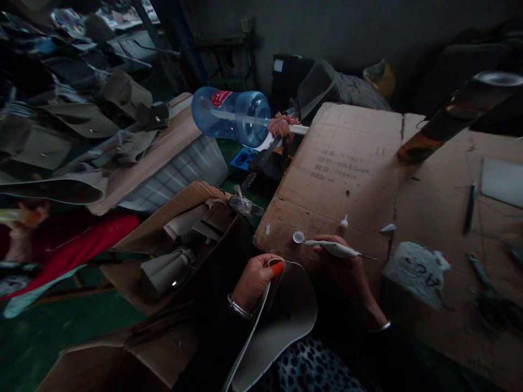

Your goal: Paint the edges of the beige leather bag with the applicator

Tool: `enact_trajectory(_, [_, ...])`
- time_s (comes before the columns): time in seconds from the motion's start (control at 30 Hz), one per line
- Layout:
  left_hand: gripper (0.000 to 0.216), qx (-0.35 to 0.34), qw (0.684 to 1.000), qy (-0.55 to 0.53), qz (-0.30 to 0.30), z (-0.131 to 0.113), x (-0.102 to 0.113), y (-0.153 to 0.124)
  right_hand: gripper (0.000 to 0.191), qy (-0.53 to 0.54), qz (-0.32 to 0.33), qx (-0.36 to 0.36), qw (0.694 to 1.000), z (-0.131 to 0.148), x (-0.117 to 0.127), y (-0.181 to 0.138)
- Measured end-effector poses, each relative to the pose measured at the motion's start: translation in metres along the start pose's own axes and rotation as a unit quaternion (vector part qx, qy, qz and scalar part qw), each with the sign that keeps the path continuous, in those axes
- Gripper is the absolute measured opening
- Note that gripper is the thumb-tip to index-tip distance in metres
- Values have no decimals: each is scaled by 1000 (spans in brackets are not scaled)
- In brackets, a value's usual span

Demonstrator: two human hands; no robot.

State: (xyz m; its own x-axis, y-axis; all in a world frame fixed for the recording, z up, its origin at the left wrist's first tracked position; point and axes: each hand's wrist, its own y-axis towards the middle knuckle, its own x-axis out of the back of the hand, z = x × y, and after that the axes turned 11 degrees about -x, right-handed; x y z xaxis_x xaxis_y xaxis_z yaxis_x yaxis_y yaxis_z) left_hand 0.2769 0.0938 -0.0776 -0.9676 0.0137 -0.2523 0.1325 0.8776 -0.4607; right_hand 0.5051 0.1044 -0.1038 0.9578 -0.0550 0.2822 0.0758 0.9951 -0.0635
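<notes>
My left hand (254, 280), with an orange cover on one finger, is closed on the upper edge of a curved, pale-edged panel (292, 324) that looks like leather. The panel hangs over my lap, and part of it is in shadow. My right hand (347, 272) grips a thin tool with a white-wrapped handle (337, 249). One end of the tool points left, close to a small white cup (298, 237) on the cardboard-topped table (347, 141); whether they touch I cannot tell. Just beyond this hand stands a small white nozzle (344, 221).
A marked clear plastic bag (417, 272), dark scissors (490, 294) and a dark upright tube (453, 120) are on the table. A blue water bottle (231, 115) lies beyond its left edge. Left are an open carton (163, 215) of panels and a person's red garment (93, 234).
</notes>
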Motion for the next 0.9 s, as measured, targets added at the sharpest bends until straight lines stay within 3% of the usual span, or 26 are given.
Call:
enact_trajectory(0.2, [39,20,999,-28,4,2,-1,0,22,96,-32,-74,992,8,2,1])
enact_trajectory(0.4, [46,40,998,-44,17,3,-1,-1,31,215,22,-191,957,21,-5,-5])
enact_trajectory(0.9, [43,36,997,-71,22,7,5,-3,39,224,76,-241,941,37,-17,-13])
